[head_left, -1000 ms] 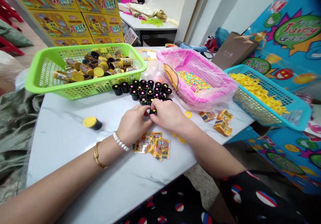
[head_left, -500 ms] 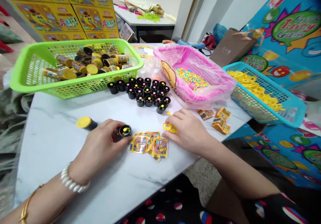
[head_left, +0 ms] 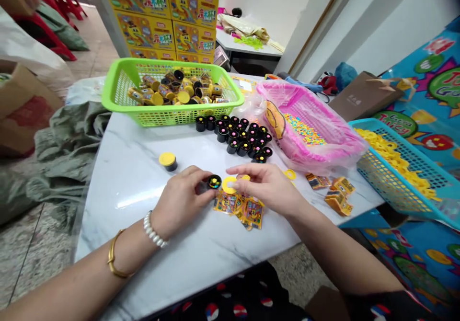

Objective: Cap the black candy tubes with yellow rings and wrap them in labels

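My left hand (head_left: 180, 201) grips a small black cup (head_left: 214, 182) with coloured candy in it, held just above the white marble table (head_left: 143, 167). My right hand (head_left: 268, 187) pinches a yellow round lid (head_left: 229, 185) right beside the cup's mouth. Under both hands lies a pile of small printed sachets (head_left: 240, 206). Behind them stand several open black cups (head_left: 240, 136) with candy inside. One capped cup (head_left: 168, 161) lies to the left.
A green basket (head_left: 118, 98) holds capped cups. A pink basket (head_left: 341, 136) holds coloured candy. A blue basket (head_left: 402, 177) holds yellow lids. Small orange boxes (head_left: 336, 196) and a loose lid (head_left: 289, 173) lie at the right. Yellow cartons (head_left: 161, 9) stand behind.
My left hand carried the black cup rightward to the sachet pile. My right hand picked up a yellow lid and brought it to the cup. The camera turned left.
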